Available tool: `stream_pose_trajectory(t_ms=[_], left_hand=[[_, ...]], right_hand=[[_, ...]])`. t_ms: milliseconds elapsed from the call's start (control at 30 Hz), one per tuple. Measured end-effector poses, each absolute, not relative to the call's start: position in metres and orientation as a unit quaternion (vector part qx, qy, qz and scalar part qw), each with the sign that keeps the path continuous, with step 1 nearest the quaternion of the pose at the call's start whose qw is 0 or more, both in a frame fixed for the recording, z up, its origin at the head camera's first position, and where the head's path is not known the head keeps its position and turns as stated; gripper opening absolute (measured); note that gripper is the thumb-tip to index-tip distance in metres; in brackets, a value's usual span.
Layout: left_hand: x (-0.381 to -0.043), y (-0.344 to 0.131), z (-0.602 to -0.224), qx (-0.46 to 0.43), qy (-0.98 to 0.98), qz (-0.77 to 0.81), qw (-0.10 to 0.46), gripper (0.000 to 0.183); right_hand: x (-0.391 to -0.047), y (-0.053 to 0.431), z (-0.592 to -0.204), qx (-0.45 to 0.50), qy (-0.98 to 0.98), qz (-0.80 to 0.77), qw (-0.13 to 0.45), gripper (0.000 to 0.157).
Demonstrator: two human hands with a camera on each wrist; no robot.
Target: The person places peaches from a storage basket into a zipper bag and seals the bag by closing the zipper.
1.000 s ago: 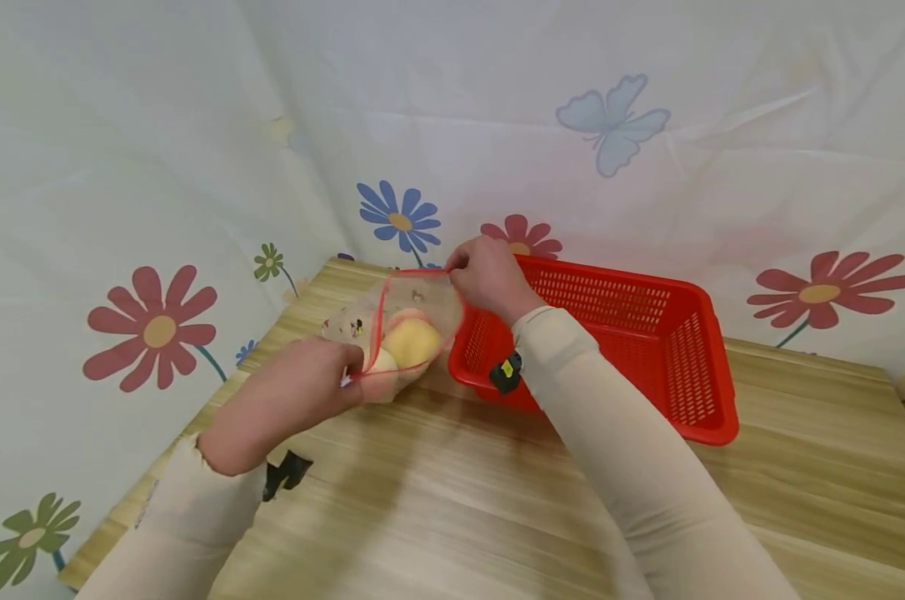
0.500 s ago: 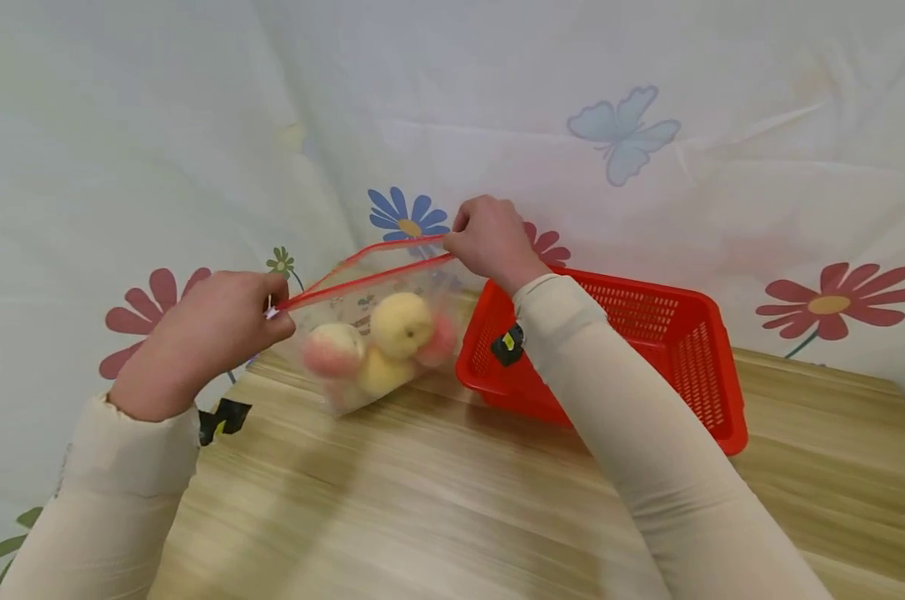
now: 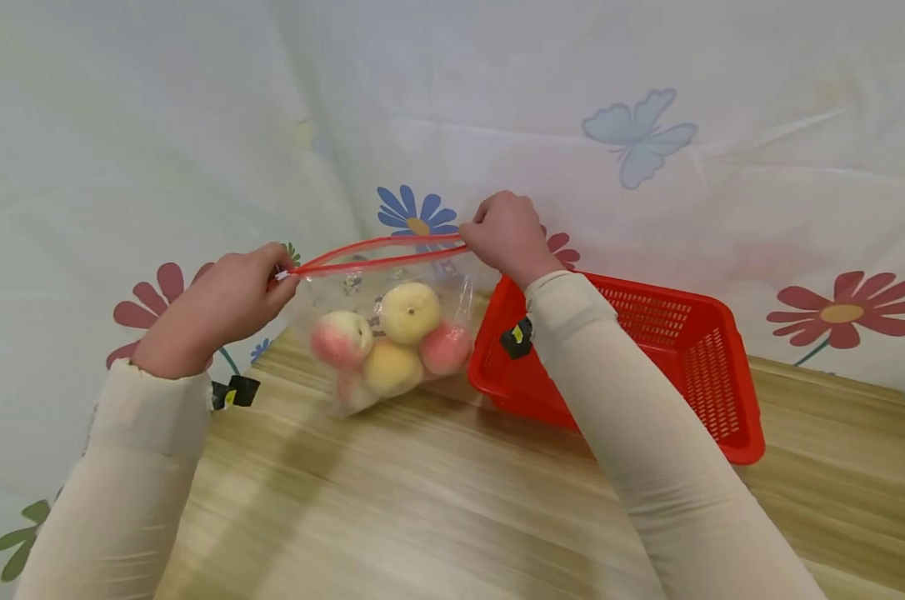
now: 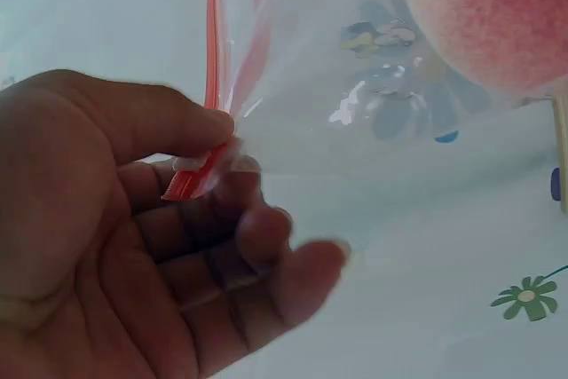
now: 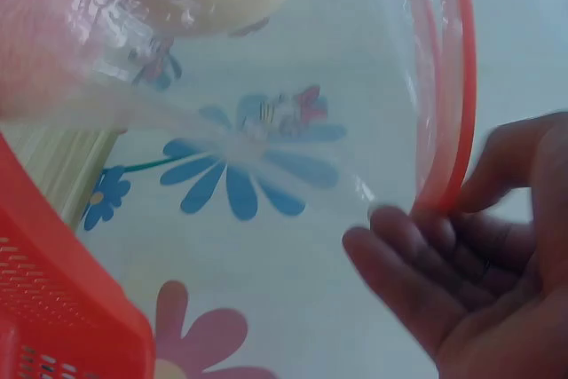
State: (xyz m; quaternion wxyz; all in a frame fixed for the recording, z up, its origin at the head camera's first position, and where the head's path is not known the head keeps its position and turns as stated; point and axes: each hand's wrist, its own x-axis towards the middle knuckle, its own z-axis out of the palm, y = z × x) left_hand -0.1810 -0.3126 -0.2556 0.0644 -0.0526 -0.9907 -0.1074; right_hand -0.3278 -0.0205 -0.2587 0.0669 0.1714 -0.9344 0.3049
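Observation:
A clear zip bag [image 3: 332, 292] with a red zip rim hangs between the two hands, holding several yellow and pink peaches [image 3: 410, 312]. My left hand [image 3: 223, 300] pinches the left end of the red rim, where a small white slider [image 4: 189, 163] shows by the thumb. At the other end, my right hand [image 3: 508, 233] pinches the rim's corner between thumb and fingers. The two red edges stand slightly apart along the middle. Whether the bag's bottom touches the table is hard to tell.
A red perforated basket [image 3: 752, 425] stands on the wooden table [image 3: 392, 517] right of the bag, partly behind the right forearm. A white flower-printed sheet [image 3: 452, 100] hangs behind the table.
The left hand has moved left and up, stretching the bag's rim sideways. The right hand has risen slightly. The bag now hangs upright, with its mouth narrowed and the peaches seen from the side.

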Motion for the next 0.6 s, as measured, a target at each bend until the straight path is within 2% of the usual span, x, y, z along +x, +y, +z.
stream_pose_trajectory(t_ms=[133,200,433,600], left_hand=[[-0.185,-0.32,-0.26,-0.039,-0.985,-0.151,0.071,0.029],[-0.185,-0.324,-0.262,-0.036,-0.981,-0.176,0.074,0.031],[-0.183,-0.333,-0.267,-0.016,-0.969,-0.23,0.089,0.038],[-0.183,-0.332,-0.274,0.005,-0.958,-0.254,0.132,0.038]], right_hand=[[-0.332,-0.012,-0.262,0.186,-0.926,0.327,0.024,0.019],[-0.334,-0.009,-0.262,0.2,-0.925,0.322,0.013,0.02],[-0.334,-0.002,-0.26,0.214,-0.936,0.277,0.024,0.023],[-0.332,-0.001,-0.26,0.209,-0.941,0.262,0.039,0.023]])
